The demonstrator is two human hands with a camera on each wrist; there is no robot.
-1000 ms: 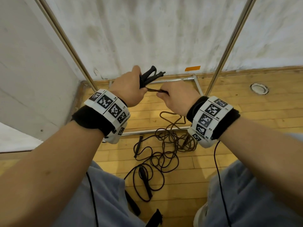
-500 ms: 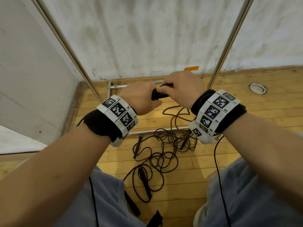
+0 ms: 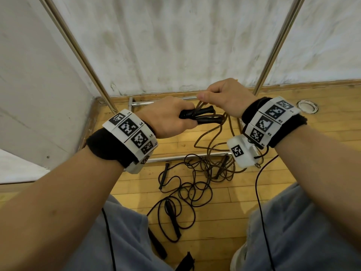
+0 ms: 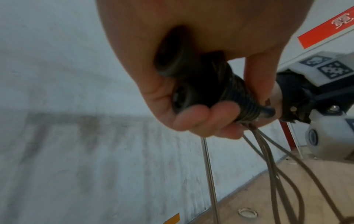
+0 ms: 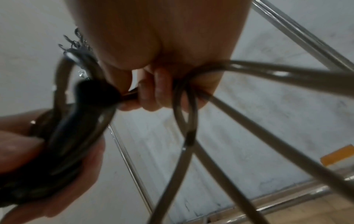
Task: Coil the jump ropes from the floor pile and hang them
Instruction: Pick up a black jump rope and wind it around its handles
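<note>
Two handles (image 3: pixel 201 116) lie crosswise in the clenched left hand (image 3: pixel 166 118), tips toward the right hand (image 3: pixel 226 96) pinching rope (image 3: pixel 213 137) just beside.

A wooden plank floor (image 3: pixel 322 153) carries a tangled pile of dark jump ropes (image 3: pixel 195 184) near the wall corner, beside a metal rack's base bars (image 3: pixel 175 157). A round metal floor fitting (image 3: pixel 307 106) sits toward the far right edge.
</note>
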